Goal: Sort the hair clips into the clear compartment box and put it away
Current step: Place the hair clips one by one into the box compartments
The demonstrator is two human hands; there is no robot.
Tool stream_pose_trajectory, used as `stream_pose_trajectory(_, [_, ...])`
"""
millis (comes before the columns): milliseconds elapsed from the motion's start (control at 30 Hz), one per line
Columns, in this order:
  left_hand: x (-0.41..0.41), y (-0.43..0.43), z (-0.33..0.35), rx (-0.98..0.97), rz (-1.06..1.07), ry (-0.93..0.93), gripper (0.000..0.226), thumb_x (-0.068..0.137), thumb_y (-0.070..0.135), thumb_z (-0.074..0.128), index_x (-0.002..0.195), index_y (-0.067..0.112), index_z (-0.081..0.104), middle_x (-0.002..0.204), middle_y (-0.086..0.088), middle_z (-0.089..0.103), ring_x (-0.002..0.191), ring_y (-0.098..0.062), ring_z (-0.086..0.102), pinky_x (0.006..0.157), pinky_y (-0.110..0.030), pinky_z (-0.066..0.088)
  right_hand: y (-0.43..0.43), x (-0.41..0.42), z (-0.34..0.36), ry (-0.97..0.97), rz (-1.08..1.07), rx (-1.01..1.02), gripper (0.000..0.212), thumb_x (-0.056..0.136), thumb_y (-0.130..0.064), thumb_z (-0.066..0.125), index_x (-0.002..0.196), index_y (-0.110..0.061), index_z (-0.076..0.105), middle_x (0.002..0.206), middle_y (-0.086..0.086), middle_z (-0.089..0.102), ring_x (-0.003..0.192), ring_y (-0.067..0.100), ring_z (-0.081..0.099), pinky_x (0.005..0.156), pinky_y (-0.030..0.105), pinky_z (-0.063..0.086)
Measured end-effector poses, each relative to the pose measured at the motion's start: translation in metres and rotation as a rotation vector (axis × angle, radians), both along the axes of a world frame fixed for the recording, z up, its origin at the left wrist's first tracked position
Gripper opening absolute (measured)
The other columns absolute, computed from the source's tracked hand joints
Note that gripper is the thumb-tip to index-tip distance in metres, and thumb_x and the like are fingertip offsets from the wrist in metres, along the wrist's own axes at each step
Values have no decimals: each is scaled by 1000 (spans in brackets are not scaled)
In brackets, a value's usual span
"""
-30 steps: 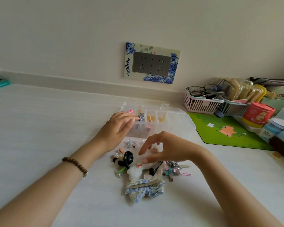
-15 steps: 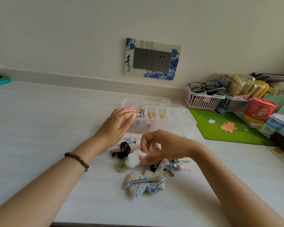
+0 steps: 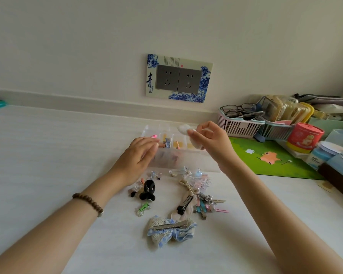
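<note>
The clear compartment box (image 3: 186, 161) stands open on the white table, with a few small clips in its far cells. My left hand (image 3: 139, 155) rests on the box's front left edge, fingers bent over the rim. My right hand (image 3: 210, 141) is raised over the box's right half, pinching a fluffy white hair clip (image 3: 184, 129). A pile of loose hair clips (image 3: 194, 192) lies in front of the box, among them a black claw clip (image 3: 148, 191), a green clip (image 3: 143, 208) and a blue lace bow clip (image 3: 171, 230).
A green mat (image 3: 265, 159) lies right of the box. Behind it stand a pink basket (image 3: 240, 125) with glasses, a second basket, a red tin (image 3: 304, 137) and other clutter. A double wall socket (image 3: 178, 78) is above the box. A small figurine sits at far left.
My right hand picked the fluffy white clip out of the pile and lifted it up over the box. My left hand stayed on the box's edge.
</note>
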State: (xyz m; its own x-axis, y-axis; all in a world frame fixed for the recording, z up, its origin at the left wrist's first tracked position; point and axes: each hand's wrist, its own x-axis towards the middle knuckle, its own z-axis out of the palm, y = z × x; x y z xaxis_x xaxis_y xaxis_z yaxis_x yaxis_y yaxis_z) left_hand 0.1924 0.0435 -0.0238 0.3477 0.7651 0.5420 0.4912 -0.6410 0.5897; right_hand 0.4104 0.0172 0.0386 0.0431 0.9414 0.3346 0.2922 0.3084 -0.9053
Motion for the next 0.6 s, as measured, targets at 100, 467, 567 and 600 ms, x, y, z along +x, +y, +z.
stream_pose_trajectory(100, [0, 0, 0, 3, 4, 3, 77, 83, 70, 13, 122, 21, 57, 128, 10, 52, 129, -2, 32, 107, -23, 23, 15, -4, -5, -181, -145, 58, 27, 75, -34, 74, 74, -13, 56, 76, 4, 71, 72, 18, 66, 65, 26, 49])
stream_pose_trajectory(467, [0, 4, -3, 37, 6, -6, 80, 83, 71, 14, 118, 17, 60, 126, 4, 56, 128, -5, 35, 107, -23, 24, 17, -8, -6, -655, -116, 217, 43, 94, -43, 43, 72, -18, 71, 91, -2, 67, 91, 16, 57, 83, 34, 40])
stream_pose_trajectory(567, [0, 3, -2, 37, 2, -4, 79, 83, 71, 14, 119, 18, 60, 126, 6, 55, 128, -4, 34, 107, -22, 24, 11, -6, -7, -710, -75, 266, 43, 96, -40, 39, 81, -17, 72, 94, 1, 71, 94, 19, 59, 89, 36, 40])
stream_pose_trajectory(600, [0, 3, -2, 35, 0, -3, 78, 83, 71, 14, 119, 18, 59, 126, 6, 55, 128, -3, 34, 107, -22, 24, 10, -5, -7, -726, -75, 285, 42, 96, -40, 39, 84, -17, 71, 95, 1, 71, 95, 19, 60, 90, 36, 40])
